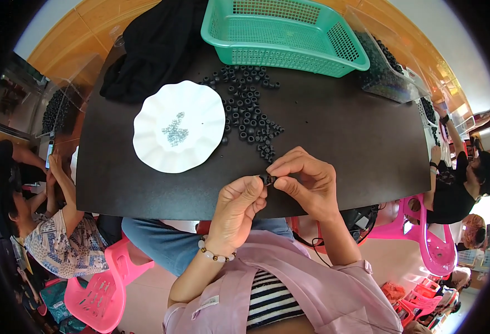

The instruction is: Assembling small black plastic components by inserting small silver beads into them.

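Observation:
My left hand (237,207) is closed, pinching a small black ring-like part (266,179) between thumb and fingers at the table's near edge. Thumb and forefinger of my right hand (307,182) meet at the same part from the other side. Fingertips cover much of it, so its exact shape is hidden. Just beyond my hands lies a loose pile of similar small black round parts (249,106), some showing a hole. Left of the pile stands a white wavy-edged plate (203,106) with a little heap of tiny silvery pieces (176,132) in its middle.
The dark table (339,128) carries a green plastic basket (289,55) at the back and a black cloth (150,50) at back left. A clear bin (387,78) with black parts stands at back right. People sit left and right, near pink chairs (103,289).

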Tool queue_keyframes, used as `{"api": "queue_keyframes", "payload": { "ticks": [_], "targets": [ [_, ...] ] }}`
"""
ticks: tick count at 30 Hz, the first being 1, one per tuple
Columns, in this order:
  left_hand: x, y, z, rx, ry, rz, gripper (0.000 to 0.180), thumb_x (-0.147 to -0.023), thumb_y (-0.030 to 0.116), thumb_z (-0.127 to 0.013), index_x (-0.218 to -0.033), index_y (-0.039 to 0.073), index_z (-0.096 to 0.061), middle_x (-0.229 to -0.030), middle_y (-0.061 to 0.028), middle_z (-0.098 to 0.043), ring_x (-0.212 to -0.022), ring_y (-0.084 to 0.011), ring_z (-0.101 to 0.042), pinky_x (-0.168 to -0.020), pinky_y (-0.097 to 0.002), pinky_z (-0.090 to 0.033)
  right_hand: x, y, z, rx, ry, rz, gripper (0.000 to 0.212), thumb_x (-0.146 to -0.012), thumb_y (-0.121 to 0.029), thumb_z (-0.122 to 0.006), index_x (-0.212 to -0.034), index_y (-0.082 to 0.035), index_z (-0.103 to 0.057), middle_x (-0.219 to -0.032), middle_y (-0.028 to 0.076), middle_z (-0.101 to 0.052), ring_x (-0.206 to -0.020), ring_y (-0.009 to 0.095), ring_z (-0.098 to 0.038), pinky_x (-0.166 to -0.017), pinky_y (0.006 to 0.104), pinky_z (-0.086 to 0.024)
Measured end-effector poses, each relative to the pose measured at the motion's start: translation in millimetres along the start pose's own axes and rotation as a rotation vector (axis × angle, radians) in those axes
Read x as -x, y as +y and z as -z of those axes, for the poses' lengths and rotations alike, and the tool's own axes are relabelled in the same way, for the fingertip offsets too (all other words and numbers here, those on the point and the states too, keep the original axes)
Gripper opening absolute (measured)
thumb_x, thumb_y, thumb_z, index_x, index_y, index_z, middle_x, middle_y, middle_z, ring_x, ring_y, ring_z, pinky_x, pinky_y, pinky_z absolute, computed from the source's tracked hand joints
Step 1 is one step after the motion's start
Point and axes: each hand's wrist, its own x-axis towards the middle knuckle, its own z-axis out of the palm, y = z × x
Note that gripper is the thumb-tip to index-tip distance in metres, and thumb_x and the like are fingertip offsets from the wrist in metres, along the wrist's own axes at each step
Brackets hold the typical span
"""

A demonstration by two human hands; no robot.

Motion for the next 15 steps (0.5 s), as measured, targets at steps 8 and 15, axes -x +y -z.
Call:
{"api": "queue_keyframes", "payload": {
  "ticks": [8,15],
  "targets": [
    [-0.4,0.6,-0.3,-0.09,0.047,-0.049,0.022,-0.09,0.025,-0.069,-0.095,0.004,-0.07,-0.079,0.0002,-0.064,-0.069,-0.0063,-0.052,-0.064,-0.0196,-0.044,-0.9,0.9,-1.0,0.043,-0.012,0.029,0.013,-0.077,-0.005,-0.078,-0.087,-0.001,-0.072,-0.092,0.01,-0.07,-0.087,0.018,-0.059,-0.079,0.0299,-0.046],
    [1.8,3.5,-0.7,-0.155,0.081,-0.038,0.02,-0.09,0.024,-0.069,-0.088,0.004,-0.068,-0.078,-0.0009,-0.063,-0.069,-0.0083,-0.053,-0.065,-0.0225,-0.044,-0.6,0.1,-0.1,0.017,-0.046,-0.004,0.016,-0.077,-0.005,-0.078,-0.091,0.0,-0.071,-0.091,0.01,-0.07,-0.087,0.017,-0.059,-0.079,0.0292,-0.047]
  ]
}}
